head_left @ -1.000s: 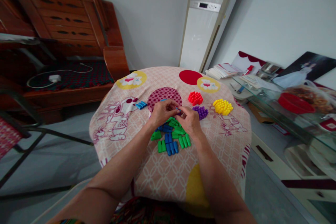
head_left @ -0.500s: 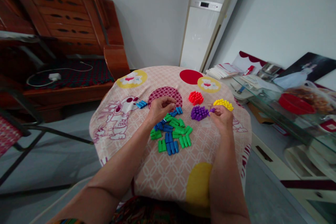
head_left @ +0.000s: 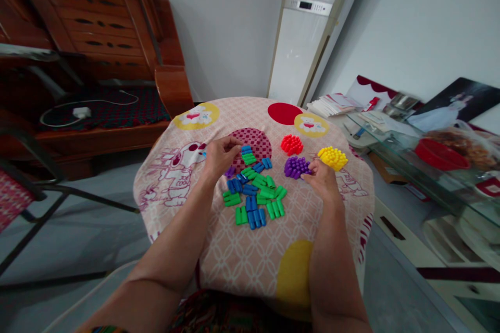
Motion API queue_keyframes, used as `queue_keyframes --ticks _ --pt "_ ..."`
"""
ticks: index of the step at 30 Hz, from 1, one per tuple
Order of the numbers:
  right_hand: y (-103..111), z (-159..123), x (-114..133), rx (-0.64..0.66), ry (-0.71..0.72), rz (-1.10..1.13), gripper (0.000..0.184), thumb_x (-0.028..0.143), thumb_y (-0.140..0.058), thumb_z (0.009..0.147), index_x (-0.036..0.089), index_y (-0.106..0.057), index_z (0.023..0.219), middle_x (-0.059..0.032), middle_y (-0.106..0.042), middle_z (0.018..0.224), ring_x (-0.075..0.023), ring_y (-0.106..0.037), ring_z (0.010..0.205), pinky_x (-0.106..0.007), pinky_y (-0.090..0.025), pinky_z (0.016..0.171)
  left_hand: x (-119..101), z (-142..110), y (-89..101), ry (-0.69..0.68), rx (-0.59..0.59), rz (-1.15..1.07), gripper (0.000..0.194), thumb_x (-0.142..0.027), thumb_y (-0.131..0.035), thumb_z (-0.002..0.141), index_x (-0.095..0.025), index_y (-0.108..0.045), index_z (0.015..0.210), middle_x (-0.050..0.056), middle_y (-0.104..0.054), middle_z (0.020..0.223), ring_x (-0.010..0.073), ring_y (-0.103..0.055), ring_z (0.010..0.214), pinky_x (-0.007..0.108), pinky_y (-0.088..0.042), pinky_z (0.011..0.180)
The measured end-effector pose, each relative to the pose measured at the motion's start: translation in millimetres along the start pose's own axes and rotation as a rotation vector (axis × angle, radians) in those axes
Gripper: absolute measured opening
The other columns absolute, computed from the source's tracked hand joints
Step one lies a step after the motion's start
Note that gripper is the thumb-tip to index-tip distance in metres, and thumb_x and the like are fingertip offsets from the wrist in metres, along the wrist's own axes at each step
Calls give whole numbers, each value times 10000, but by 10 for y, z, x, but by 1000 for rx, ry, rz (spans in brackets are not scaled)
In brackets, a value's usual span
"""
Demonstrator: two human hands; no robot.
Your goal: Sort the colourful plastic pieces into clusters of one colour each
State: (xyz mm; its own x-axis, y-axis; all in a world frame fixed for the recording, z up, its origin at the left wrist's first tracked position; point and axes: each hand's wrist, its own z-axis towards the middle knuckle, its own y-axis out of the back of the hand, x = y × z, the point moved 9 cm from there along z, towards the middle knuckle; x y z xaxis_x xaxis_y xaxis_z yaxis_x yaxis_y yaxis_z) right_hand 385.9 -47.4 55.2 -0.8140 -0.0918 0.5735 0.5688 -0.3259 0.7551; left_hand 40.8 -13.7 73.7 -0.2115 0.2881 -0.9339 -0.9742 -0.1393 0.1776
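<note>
My left hand (head_left: 222,156) is over the left middle of the table, thumb and fingertips drawn together; what they hold, if anything, is hidden. Just right of its fingertips lie ribbed blue and green plastic pieces (head_left: 248,158). A small purple piece (head_left: 230,171) shows below the hand. My right hand (head_left: 323,179) pinches at the right edge of a purple cluster of knobbed pieces (head_left: 297,167), fingers touching it. Loose green pieces (head_left: 275,209) and blue pieces (head_left: 256,219) are spread between my forearms. Behind the purple cluster sits a red cluster (head_left: 291,144), with a yellow cluster (head_left: 332,158) to the right.
A patterned cloth covers the round table (head_left: 242,260). Beyond its left side stands a wooden bench (head_left: 97,26). To the right is a glass-topped cabinet (head_left: 425,161) with papers (head_left: 332,105) and a red bowl (head_left: 441,153). A white tall unit (head_left: 300,36) stands behind.
My left hand has moved left, uncovering blue and green pieces and a purple one. My right hand has brought its purple piece left against the purple cluster.
</note>
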Motion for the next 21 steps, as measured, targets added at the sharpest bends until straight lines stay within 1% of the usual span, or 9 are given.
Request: queue_keyframes --ticks 3,5,8,10,13,14,16,18,21 --pt "142 -5 19 -104 2 -14 213 403 -679 697 209 -622 763 -32 -664 711 -206 -617 690 -341 -484 721 22 32 123 -31 9 239 206 -334 -653 739 -157 -718 823 35 -701 653 156 -630 563 242 -473 531" --pt "260 -23 54 -208 10 -9 218 425 -623 745 208 -638 752 -54 -681 715 -217 -626 701 -348 -487 734 52 42 165 -52 63 428 176 -334 -669 726 -179 -734 777 32 -701 639 162 -622 573 241 -436 531" --pt "380 -57 101 -339 22 40 215 399 -571 765 202 -653 734 -71 -697 706 -215 -631 681 -333 -492 703 185 31 127 -49 241 646 142 -355 -758 641 -218 -722 646 9 -681 583 152 -589 535 230 -358 487" --pt "424 -75 101 -403 18 83 223 394 -558 777 201 -654 722 -69 -697 689 -210 -633 663 -319 -498 676 281 7 74 -38 364 704 158 -359 -796 593 -232 -702 581 -4 -660 542 142 -561 498 227 -310 453" --pt "449 -88 58 -462 -16 151 242 396 -545 804 199 -657 720 -61 -689 664 -208 -645 654 -311 -514 659 299 -22 -12 -60 463 645 144 -340 -797 590 -238 -697 573 -15 -649 528 135 -558 490 221 -312 448" --pt "443 -91 52 -469 -27 177 251 400 -543 813 196 -661 727 -57 -684 655 -208 -648 650 -311 -520 655 271 -21 -31 -69 457 605 136 -333 -795 593 -236 -701 589 -16 -649 533 135 -564 497 218 -327 457" --pt "392 -95 107 -448 -16 242 272 412 -547 831 184 -678 762 -53 -685 666 -203 -649 646 -310 -529 648 181 -5 -43 -70 382 499 145 -340 -788 612 -223 -717 660 -11 -663 569 140 -583 524 220 -372 485" --pt "265 -97 277 -366 43 321 287 421 -557 847 174 -700 820 -52 -702 718 -192 -651 649 -302 -537 642 62 -10 -85 -72 298 358 203 -361 -769 655 -202 -733 776 7 -690 635 149 -610 563 232 -427 524" --pt "-39 -130 679 -162 167 409 281 413 -599 848 175 -724 930 -49 -728 805 -175 -666 673 -285 -550 648 -138 -96 -312 -110 314 166 293 -366 -746 700 -176 -731 923 30 -720 737 160 -649 638 255 -500 594"
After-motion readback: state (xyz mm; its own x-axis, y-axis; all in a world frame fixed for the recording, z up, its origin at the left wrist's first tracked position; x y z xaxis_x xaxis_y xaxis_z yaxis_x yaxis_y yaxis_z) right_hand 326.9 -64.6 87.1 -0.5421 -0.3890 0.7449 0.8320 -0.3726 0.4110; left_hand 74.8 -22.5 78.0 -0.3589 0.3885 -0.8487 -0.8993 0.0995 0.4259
